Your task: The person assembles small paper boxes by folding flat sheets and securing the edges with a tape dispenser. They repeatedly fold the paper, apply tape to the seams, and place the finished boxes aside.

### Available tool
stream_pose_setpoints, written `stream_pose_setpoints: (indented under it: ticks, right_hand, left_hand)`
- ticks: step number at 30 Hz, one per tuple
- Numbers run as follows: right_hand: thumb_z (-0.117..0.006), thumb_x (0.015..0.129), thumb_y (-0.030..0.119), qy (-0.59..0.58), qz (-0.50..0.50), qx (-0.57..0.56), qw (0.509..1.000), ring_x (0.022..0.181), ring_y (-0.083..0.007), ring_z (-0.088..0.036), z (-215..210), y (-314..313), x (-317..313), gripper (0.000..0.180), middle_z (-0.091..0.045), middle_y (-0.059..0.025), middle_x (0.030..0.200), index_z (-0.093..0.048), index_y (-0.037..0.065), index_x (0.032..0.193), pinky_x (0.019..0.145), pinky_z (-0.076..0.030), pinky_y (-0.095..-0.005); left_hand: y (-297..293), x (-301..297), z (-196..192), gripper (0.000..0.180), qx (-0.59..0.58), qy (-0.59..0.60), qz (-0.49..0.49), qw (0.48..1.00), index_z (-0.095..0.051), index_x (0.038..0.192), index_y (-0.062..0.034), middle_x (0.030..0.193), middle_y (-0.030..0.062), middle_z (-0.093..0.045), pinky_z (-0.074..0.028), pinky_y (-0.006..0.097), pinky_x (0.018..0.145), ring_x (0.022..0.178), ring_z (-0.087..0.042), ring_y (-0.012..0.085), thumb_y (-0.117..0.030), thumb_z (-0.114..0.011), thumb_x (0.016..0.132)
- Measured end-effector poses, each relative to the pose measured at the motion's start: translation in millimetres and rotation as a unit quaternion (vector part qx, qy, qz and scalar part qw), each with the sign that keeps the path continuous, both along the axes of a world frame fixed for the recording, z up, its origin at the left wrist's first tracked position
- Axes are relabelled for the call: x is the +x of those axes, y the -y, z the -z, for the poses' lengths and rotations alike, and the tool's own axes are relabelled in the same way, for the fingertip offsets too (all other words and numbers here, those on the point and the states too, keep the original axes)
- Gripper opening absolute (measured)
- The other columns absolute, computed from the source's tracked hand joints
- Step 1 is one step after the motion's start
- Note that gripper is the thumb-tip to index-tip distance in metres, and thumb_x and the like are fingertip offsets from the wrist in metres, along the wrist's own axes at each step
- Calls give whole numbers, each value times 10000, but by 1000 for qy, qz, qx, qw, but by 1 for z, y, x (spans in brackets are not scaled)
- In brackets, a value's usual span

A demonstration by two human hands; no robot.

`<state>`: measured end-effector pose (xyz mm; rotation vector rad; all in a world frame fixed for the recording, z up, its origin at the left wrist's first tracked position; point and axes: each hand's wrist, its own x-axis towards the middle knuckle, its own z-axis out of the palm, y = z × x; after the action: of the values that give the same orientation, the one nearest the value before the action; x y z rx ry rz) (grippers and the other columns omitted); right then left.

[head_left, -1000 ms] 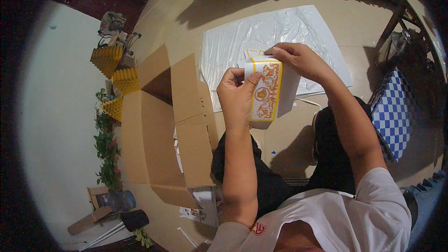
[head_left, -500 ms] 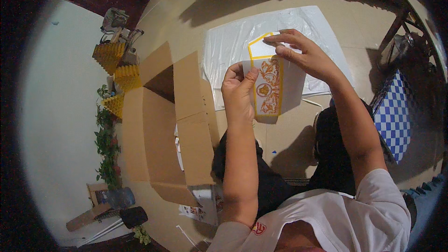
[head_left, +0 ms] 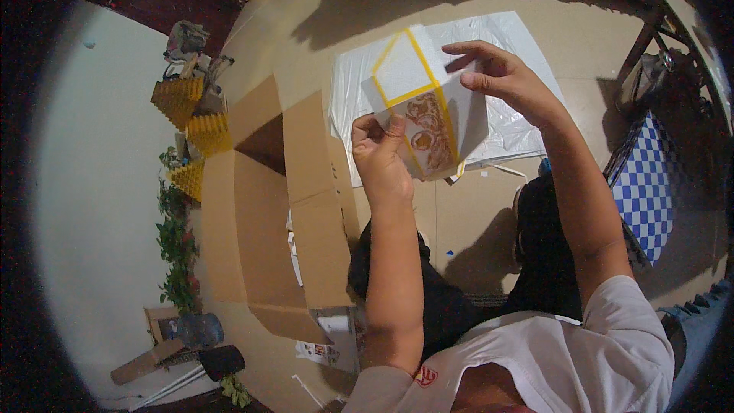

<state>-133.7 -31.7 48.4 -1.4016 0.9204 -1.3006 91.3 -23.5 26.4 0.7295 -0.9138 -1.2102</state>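
Observation:
My left hand (head_left: 381, 154) grips a white paper carton (head_left: 432, 131) by its left side, thumb on the front. The carton has yellow borders and an orange-brown ornate pattern on its front panel; a pointed white flap (head_left: 404, 69) stands up at its top. It tilts leftward above the floor. To the right of the flap, my right hand (head_left: 489, 76) is open, its thumb and fingers apart and holding nothing. Beneath both hands lies a stack of white sheets (head_left: 527, 92) under clear plastic.
A large open cardboard box (head_left: 317, 237) stands at my left, with white pieces partly visible inside. Yellow corrugated pieces (head_left: 206, 130) and a green plant (head_left: 177, 252) line the left wall. On the right is a blue-and-white checkered panel (head_left: 642, 191).
The carton has tilted to the left in my left hand, and its flap has swung up and left. My right hand's fingers have come away from the flap.

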Motion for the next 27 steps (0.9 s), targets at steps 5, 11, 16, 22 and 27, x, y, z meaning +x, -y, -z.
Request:
stream_pose_setpoints:
  ticks: [5, 11, 16, 22, 27]
  right_hand:
    - [-707, 853, 210, -3, 46, 17, 999, 889, -95, -583, -5, 0, -6, 216, -646, -11, 946, -638, 78, 1009, 822, -465, -258]
    - [-655, 888, 198, -82, -62, -18, 994, 828, -74, -552, -5, -9, 4, 149, -624, 12, 859, -610, 67, 942, 762, -454, -250]
    - [-645, 882, 114, -110, -102, -7, 989, 878, -89, -557, 0, -11, 12, 125, -627, -1, 929, -605, 56, 986, 809, -469, -279]
    - [-691, 838, 119, -139, -88, -68, 984, 920, -105, -564, -4, -12, 16, 207, -620, -7, 984, -601, 55, 1013, 857, -465, -287]
    - [-732, 801, 127, -75, -87, -67, 991, 934, -108, -554, 8, -9, 21, 312, -595, 5, 995, -577, 67, 1065, 891, -457, -296]
  left_hand:
    - [3, 2, -3, 379, 11, -56, 95, 994, -508, 1167, -41, 1130, 85, -577, -341, 360, 1002, 1082, -511, 199, -198, -664, 859]
    - [2, 5, -20, 432, 29, 94, 52, 994, -512, 1195, -11, 1117, 81, -586, -379, 317, 965, 1055, -530, 161, -261, -669, 880]
    - [-5, -5, -14, 391, 99, 184, 80, 975, -554, 1136, 0, 1039, 66, -615, -457, 295, 836, 911, -584, 147, -161, -731, 828]
    - [10, 3, 0, 365, 57, 244, -8, 968, -546, 1132, 13, 1030, 85, -607, -472, 273, 795, 888, -582, 145, -105, -707, 827]
    - [2, -11, -6, 278, 29, 246, 140, 959, -546, 1113, 2, 1047, 83, -603, -458, 273, 835, 926, -568, 136, -61, -647, 861]
